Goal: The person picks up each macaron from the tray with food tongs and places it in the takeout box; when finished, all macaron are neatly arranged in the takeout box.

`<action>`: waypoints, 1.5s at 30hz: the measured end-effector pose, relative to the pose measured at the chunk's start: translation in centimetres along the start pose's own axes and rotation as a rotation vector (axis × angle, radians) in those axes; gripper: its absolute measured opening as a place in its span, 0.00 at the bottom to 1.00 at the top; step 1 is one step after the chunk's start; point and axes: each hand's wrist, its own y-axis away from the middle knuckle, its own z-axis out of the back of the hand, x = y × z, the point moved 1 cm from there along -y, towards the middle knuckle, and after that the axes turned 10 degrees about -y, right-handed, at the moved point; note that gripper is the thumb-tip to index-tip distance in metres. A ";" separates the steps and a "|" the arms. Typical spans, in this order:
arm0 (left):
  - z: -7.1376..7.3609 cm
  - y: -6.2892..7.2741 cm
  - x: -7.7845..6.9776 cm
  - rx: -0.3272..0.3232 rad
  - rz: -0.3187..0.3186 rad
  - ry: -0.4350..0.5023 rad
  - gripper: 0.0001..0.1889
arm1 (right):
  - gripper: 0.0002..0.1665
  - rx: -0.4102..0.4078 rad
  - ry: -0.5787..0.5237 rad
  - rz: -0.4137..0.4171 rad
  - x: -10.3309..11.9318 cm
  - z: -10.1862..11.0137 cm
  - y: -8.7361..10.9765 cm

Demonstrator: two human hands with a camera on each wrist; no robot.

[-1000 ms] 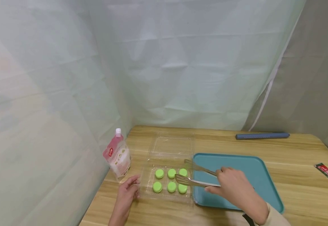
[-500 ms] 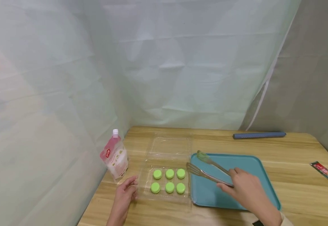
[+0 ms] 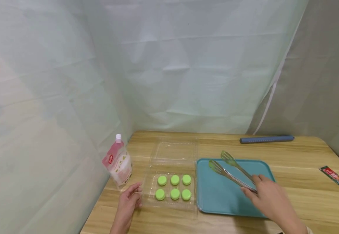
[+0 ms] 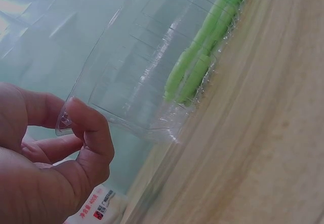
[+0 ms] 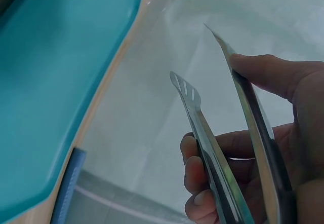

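Several green macarons (image 3: 175,194) sit in two rows in a clear plastic box (image 3: 173,204), whose hinged lid (image 3: 176,151) lies folded back behind it. My left hand (image 3: 128,200) pinches the box's left rim between thumb and finger, as the left wrist view shows. In my right hand (image 3: 271,196) are metal tongs (image 3: 233,177), gripped with the thumb on one arm and the fingers round the other. The slotted ends of the tongs stand apart with nothing between them, above the blue tray (image 3: 213,206). That tray lies just right of the box.
A pink and white spouted pouch (image 3: 119,165) stands left of the box. Along the back edge of the wooden table (image 3: 298,208) lies a dark blue rod-shaped thing (image 3: 267,139). Towards the right edge is a small red and green packet (image 3: 334,175). White sheeting (image 3: 181,65) hangs behind.
My right hand has drawn the tongs rightward, from over the macarons to above the tray. The left hand has stayed at the box's rim, and the macarons keep their places.
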 end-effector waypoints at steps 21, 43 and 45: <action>0.4 0.0 0.0 -0.010 0.002 0.009 0.25 | 0.37 0.032 -0.040 -0.191 -5.9 2.4 1.1; 0.8 0.0 0.0 -0.019 0.029 0.001 0.25 | 0.34 0.033 -0.026 -0.430 -12.7 4.9 4.5; 0.8 0.0 0.0 -0.022 0.029 -0.002 0.25 | 0.34 0.066 -0.026 -0.477 -13.1 4.8 4.5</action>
